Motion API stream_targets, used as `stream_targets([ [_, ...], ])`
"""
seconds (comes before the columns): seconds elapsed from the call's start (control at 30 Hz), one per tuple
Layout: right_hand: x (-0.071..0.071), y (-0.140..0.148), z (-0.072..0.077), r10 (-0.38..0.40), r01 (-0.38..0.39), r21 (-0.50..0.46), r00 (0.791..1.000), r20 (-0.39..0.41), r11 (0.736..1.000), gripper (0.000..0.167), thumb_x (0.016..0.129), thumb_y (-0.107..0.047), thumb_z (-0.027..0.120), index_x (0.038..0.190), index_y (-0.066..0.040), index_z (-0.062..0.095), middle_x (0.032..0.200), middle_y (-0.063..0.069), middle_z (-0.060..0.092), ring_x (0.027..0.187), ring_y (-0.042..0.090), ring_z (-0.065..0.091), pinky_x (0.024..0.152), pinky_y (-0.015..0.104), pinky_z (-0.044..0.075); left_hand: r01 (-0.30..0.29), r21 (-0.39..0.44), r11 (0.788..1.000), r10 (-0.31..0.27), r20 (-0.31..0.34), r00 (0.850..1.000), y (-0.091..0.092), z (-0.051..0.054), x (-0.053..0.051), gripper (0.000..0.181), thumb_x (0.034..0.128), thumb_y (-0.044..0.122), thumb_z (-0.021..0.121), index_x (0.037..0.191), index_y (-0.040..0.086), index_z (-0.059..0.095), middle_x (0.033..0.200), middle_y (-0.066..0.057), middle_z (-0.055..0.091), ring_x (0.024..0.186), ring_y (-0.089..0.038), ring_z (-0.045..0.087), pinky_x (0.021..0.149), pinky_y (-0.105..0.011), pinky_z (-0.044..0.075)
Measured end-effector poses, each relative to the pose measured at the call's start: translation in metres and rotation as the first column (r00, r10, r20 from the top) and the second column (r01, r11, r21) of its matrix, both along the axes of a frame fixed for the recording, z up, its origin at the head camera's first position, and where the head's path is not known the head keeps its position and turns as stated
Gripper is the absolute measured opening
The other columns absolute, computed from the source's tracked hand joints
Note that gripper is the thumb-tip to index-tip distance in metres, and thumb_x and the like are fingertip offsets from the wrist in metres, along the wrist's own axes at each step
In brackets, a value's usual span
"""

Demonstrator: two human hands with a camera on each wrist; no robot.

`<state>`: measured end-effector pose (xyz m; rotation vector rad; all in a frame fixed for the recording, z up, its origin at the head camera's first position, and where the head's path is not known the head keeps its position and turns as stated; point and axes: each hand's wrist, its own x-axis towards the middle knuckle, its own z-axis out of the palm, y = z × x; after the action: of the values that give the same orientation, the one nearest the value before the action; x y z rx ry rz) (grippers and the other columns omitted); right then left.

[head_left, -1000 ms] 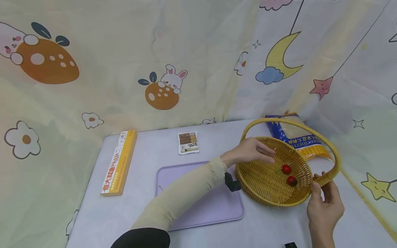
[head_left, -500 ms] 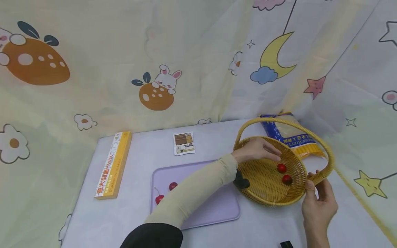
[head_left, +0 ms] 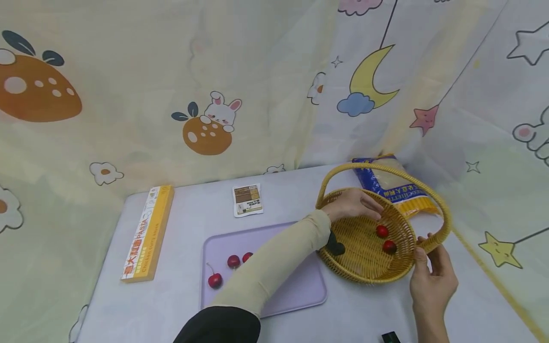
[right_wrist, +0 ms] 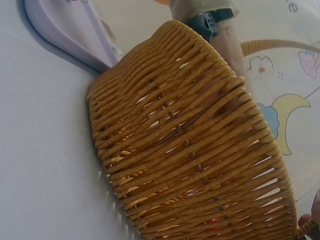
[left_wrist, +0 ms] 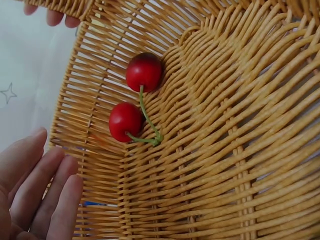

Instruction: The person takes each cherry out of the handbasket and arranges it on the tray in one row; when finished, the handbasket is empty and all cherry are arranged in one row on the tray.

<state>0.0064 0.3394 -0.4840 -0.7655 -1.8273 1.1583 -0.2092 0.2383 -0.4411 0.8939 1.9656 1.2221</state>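
A yellow wicker basket [head_left: 364,259] with a tall arched handle [head_left: 443,212] stands on the right of the table. Inside lie two red cherries [left_wrist: 143,75], joined by their green stems. My left hand [head_left: 355,206] hovers over the basket's far left part, fingers nearly straight and holding nothing; the left wrist view shows its fingers apart from the cherries. At the right rim, my right hand [head_left: 434,281] grips the base of the handle between thumb and fingers. Several more cherries [head_left: 215,280] rest on a lilac tray [head_left: 300,290], partly hidden by my left sleeve.
Behind the basket lies a blue and yellow pasta bag [head_left: 394,183]. A small sachet [head_left: 248,200] lies beyond the tray, and a yellow pasta box [head_left: 147,233] sits at the left. A patterned cloth [head_left: 266,62] hangs behind the table.
The head view has turned a little right. My left hand has moved slightly further over the basket, and its sleeve now uncovers cherries on the tray. My right hand keeps its grip.
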Motion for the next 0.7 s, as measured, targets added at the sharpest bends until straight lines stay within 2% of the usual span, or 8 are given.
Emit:
stream_targets([
  [0.2,0.000,-0.001,0.002,0.007,-0.007,0.002,1.000,-0.020,1.000,0.042,0.103,-0.010,0.064,0.145,-0.016,0.063,0.130,-0.001,0.072,0.121,0.003,0.063,0.099,0.009,0.049,-0.039,0.014,0.999,0.039,-0.029,0.999,0.012,-0.008,0.000,0.020,0.0882,0.022,0.086,0.108,0.019,0.084,0.106,0.009,0.080,0.110,-0.002,0.067,0.088,-0.017,0.054],
  [0.47,0.001,-0.001,0.004,0.021,-0.021,0.015,1.000,-0.015,1.000,0.042,0.103,-0.012,0.065,0.144,-0.018,0.063,0.129,0.000,0.072,0.122,0.004,0.063,0.102,0.012,0.049,-0.057,-0.008,0.998,0.056,-0.067,0.996,0.020,-0.018,0.001,0.019,0.0895,0.022,0.084,0.108,0.019,0.084,0.104,0.010,0.081,0.103,-0.001,0.069,0.088,-0.017,0.054],
  [0.6,0.002,-0.001,0.003,0.020,-0.020,0.010,1.000,-0.001,1.000,0.043,0.103,-0.013,0.064,0.145,-0.019,0.062,0.133,0.003,0.071,0.124,0.004,0.062,0.101,0.011,0.048,-0.034,-0.017,0.999,0.032,-0.090,0.995,0.022,-0.022,0.001,0.019,0.0902,0.020,0.083,0.109,0.018,0.084,0.103,0.009,0.081,0.100,-0.002,0.070,0.084,-0.018,0.055],
  [0.7,0.003,-0.001,0.000,0.018,-0.018,-0.007,1.000,0.015,1.000,0.043,0.104,-0.014,0.063,0.147,-0.019,0.060,0.136,0.005,0.070,0.125,0.004,0.061,0.101,0.010,0.048,0.017,-0.053,0.998,-0.024,-0.131,0.991,0.024,-0.025,0.003,0.021,0.0907,0.018,0.083,0.112,0.018,0.083,0.103,0.008,0.081,0.094,0.000,0.071,0.078,-0.016,0.055],
])
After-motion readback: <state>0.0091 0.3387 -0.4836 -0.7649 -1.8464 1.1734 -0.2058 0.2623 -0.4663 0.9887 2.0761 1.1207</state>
